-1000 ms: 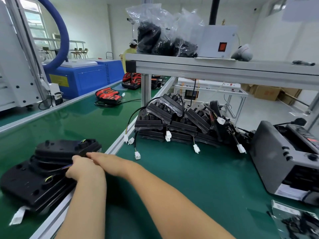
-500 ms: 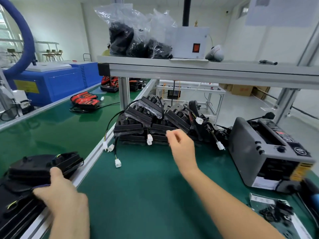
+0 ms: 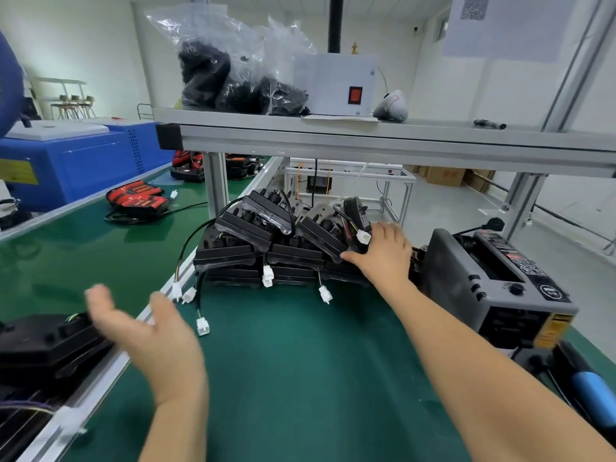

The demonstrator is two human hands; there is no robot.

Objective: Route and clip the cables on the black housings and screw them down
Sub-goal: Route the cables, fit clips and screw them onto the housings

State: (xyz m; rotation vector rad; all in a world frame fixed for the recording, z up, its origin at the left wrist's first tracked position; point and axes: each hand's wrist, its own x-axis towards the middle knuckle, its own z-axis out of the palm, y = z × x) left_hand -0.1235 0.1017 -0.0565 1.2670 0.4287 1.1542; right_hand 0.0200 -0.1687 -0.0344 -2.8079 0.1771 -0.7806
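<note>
Several black housings (image 3: 253, 228) with black cables and white connectors (image 3: 202, 326) lie piled on the green mat (image 3: 300, 378) under the shelf. My right hand (image 3: 383, 255) is at the pile's right end, fingers over the rightmost housing (image 3: 320, 231) and thumb along its lower edge, gripping it. My left hand (image 3: 146, 331) hovers open, palm up and blurred, above the mat's left edge and holds nothing. Another black housing (image 3: 43, 345) lies on the green conveyor belt at the left, just beyond that hand.
A grey tape dispenser (image 3: 493, 288) stands right of the pile, with a blue-handled tool (image 3: 590, 385) in front of it. An aluminium rail (image 3: 100, 378) separates mat from conveyor. The shelf (image 3: 366, 138) overhead carries bags of black parts (image 3: 233, 75). Red-black units (image 3: 136, 198) lie farther along the belt.
My left hand let go of the housing on the conveyor and lifted, opening palm up. My right hand reached farther right onto the pile and took hold of the rightmost housing.
</note>
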